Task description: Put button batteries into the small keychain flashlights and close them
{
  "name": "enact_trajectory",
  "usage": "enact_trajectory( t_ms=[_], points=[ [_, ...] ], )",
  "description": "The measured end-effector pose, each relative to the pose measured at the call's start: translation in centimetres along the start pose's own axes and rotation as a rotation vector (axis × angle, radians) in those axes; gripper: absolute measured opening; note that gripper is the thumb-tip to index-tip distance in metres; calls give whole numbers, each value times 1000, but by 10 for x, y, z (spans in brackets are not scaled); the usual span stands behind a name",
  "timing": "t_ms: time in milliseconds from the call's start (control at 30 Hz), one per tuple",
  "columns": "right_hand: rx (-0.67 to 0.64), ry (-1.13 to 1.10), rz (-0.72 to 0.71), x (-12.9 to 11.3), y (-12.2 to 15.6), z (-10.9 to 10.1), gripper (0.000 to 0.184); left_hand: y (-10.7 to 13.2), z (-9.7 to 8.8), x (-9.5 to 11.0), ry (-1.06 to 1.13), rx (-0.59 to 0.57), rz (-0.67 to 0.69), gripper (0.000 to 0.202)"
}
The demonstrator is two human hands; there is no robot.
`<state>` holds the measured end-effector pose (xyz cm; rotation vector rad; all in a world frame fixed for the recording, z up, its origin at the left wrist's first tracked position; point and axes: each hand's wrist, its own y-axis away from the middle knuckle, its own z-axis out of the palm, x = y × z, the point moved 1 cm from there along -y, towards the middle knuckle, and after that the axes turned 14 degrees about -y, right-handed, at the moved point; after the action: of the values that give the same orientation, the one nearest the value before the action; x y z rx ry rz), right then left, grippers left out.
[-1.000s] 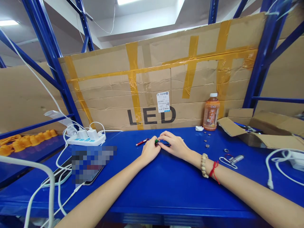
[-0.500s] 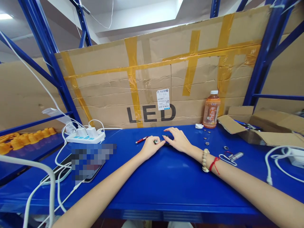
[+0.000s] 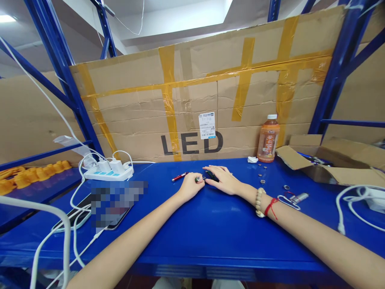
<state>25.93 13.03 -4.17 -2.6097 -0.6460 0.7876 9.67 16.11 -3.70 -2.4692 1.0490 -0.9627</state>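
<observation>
My left hand (image 3: 191, 187) is closed around a small dark green cylinder (image 3: 197, 179) with a shiny metal end, most of it hidden by the fingers. Close beside it, my right hand (image 3: 224, 180) stretches its fingers over a small dark object (image 3: 212, 175) on the table; thumb and fingers stay apart, and the object's kind cannot be made out. A red pen-like stick (image 3: 179, 177) with metal ends lies just left of my left hand. Past my right wrist are several small metal rings (image 3: 262, 182) and a silver cylinder (image 3: 300, 198) by a white looped clip (image 3: 288, 202).
Phones (image 3: 120, 218) and white cables lie at the left, before a power strip (image 3: 110, 173). At the back right stand a drink bottle (image 3: 268, 140) and an open cardboard box (image 3: 321, 172). A cardboard sheet (image 3: 135, 120) walls off the back of the blue table (image 3: 198, 233).
My right hand has lowered slightly; its raised fingers now reach over the dark object, which shows more. My left hand stays nearly in place, still holding the cylinder.
</observation>
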Motion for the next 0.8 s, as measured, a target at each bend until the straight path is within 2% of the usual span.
enact_trajectory(
  t_ms=[233,467,800],
  points=[
    [-61,-5,12,1,-1,3,58,0,0,-3,25,3,-35,23],
    [0,-50,-82,-5,-2,4,40,1,1,-3,44,2,-54,22],
    [48,-39,-102,-7,-3,2,32,1,1,-2,43,0,-58,23]
  ],
)
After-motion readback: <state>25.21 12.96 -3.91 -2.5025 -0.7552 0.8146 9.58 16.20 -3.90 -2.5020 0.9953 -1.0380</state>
